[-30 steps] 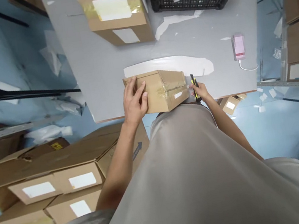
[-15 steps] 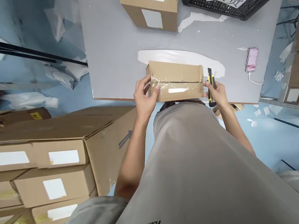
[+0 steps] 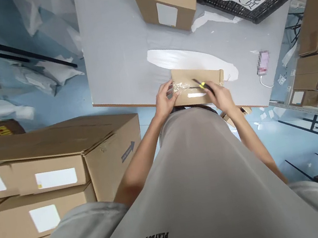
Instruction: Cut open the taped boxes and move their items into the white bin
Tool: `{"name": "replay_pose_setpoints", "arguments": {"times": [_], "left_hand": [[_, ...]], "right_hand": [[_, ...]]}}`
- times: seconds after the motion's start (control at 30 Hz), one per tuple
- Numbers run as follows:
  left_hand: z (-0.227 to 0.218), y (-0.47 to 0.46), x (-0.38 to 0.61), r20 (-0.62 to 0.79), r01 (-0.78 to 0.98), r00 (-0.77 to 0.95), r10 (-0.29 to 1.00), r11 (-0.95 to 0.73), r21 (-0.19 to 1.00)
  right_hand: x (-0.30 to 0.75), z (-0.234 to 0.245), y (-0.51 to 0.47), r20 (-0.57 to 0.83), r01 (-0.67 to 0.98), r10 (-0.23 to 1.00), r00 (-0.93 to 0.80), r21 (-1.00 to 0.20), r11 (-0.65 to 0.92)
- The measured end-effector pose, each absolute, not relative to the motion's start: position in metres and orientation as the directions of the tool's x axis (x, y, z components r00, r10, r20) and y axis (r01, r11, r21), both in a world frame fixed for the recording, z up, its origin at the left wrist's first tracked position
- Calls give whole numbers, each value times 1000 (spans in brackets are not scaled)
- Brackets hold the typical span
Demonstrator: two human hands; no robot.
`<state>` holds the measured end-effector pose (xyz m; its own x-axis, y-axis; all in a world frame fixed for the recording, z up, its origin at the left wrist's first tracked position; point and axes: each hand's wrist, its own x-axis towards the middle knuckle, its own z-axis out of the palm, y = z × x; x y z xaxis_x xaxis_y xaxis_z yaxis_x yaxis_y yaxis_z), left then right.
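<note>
At the near edge of the desk [image 3: 118, 60], we hold the small carton [image 3: 185, 78] by its left end with our left hand [image 3: 164, 102], thumb and fingers apart against the cardboard, while our right hand [image 3: 222, 97] is closed around the yellow-and-black cutter [image 3: 203, 85] over the carton's taped top. We cannot tell whether the blade touches the seam. Beyond it we see a long white patch [image 3: 178, 55] on the desk, and farther back a larger carton [image 3: 148, 12] beside a black crate [image 3: 266, 11].
</note>
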<state>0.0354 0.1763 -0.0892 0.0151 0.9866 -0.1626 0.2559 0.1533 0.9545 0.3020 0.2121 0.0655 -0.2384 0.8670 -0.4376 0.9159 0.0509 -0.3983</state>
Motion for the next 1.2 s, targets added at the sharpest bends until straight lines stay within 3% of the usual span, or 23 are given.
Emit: {"name": "replay_pose_setpoints", "arguments": {"times": [0.1, 0.27, 0.67, 1.0, 1.2], "left_hand": [[-90, 174, 34, -145, 241, 47, 988, 130, 962], [-92, 174, 35, -137, 207, 74, 988, 119, 971], [-88, 179, 30, -122, 176, 136, 983, 97, 980], [-90, 174, 35, -142, 137, 61, 988, 132, 982], [-89, 175, 33, -166, 142, 48, 985, 158, 977]], "right_hand": [[271, 67, 223, -533, 921, 755, -382, -285, 265], [244, 68, 238, -626, 914, 685, -372, -121, 387], [236, 82, 250, -679, 892, 637, -366, -61, 447], [205, 106, 250, -770, 829, 538, -342, 22, 559], [205, 101, 244, -755, 836, 565, -331, 43, 548]]}}
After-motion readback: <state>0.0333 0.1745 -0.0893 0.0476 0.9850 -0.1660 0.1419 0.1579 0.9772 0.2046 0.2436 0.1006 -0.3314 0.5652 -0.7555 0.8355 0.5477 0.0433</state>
